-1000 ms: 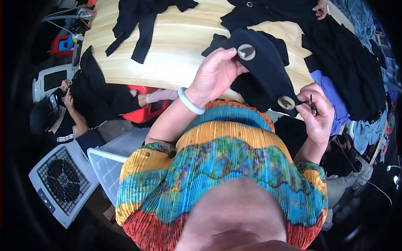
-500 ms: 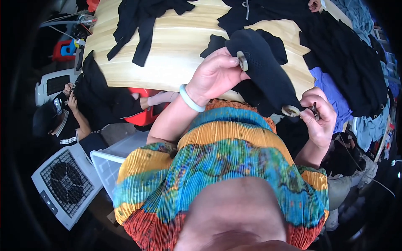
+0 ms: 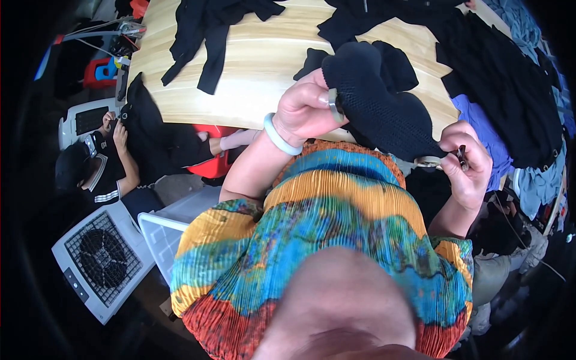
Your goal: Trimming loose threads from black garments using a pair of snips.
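A black knitted garment point(image 3: 387, 99) is stretched between my two hands above the near edge of the table. My left hand point(image 3: 306, 108) pinches its upper left edge, thumb against a large pale button point(image 3: 334, 104). At the lower right corner my right hand point(image 3: 467, 165) closes its fingers on the knit. Close by those fingertips, a second round pale-rimmed button point(image 3: 428, 162) hangs at the fabric edge, seen nearly edge-on. A small dark metallic object point(image 3: 462, 157) is tucked within the right fingers; its kind cannot be made out.
Black garments point(image 3: 207, 36) lie on the wooden table point(image 3: 258, 78), with more black clothing point(image 3: 504, 90) heaped at right beside purple cloth point(image 3: 483, 138). At left a seated co-worker point(image 3: 102, 156) handles black fabric. A grey-white fan unit point(image 3: 102, 258) and a translucent bin point(image 3: 162, 231) stand lower left.
The knit between my hands has turned and spread broader, with a fold at its top. Both buttons have tilted toward edge-on. The whole view has shifted slightly.
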The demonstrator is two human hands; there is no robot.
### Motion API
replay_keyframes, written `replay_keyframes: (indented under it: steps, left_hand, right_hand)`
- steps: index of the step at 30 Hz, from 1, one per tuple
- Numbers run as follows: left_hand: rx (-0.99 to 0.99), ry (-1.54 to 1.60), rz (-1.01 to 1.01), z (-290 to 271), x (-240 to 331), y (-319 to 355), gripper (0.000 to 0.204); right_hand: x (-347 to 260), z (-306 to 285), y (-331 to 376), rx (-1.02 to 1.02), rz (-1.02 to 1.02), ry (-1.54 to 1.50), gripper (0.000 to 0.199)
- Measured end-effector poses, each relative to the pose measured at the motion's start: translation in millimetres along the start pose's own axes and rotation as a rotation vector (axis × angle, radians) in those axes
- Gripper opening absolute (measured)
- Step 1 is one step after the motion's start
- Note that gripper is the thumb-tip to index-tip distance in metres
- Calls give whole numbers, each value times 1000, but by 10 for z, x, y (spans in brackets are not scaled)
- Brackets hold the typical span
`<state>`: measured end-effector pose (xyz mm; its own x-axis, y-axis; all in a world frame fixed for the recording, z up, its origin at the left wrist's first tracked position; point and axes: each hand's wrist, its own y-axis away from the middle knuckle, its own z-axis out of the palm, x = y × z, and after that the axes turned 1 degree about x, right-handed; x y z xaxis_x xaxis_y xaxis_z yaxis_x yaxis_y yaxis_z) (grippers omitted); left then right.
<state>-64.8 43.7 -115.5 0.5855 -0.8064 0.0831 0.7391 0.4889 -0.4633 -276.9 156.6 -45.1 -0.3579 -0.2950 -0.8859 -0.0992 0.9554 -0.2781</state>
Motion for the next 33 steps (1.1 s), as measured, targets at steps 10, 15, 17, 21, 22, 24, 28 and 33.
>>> replay_keyframes:
  steps: [10,15,17,21,22,24,28,33]
  left_hand:
    - [385,-1573,-47,-170,-127,-52,27]
    - [466,-2303,159,-850,-370,202,24]
    - [342,-2417,43,-944,-330,280,26]
    - [277,-2512,85,-1181,-256,370,24]
    - [378,-2466,-65,-1219,-250,403,26]
    - [608,-2331,-215,-1267,-260,493,27]
    - [725,-2233,-169,-1459,-248,585,29]
    - [505,-2243,144,-1310,-267,487,26]
  right_hand:
    - [114,-405,301,222,235,-81,16]
    - [304,-864,502,308,232,-93,20]
    - [368,-947,525,348,227,-51,19]
    - [551,-1040,578,456,403,-42,19]
    - [558,-1026,570,452,447,-48,19]
    - [592,-954,548,501,444,-25,18]
    - [625,-992,598,493,491,-30,16]
    - [796,-1022,630,540,628,36,16]
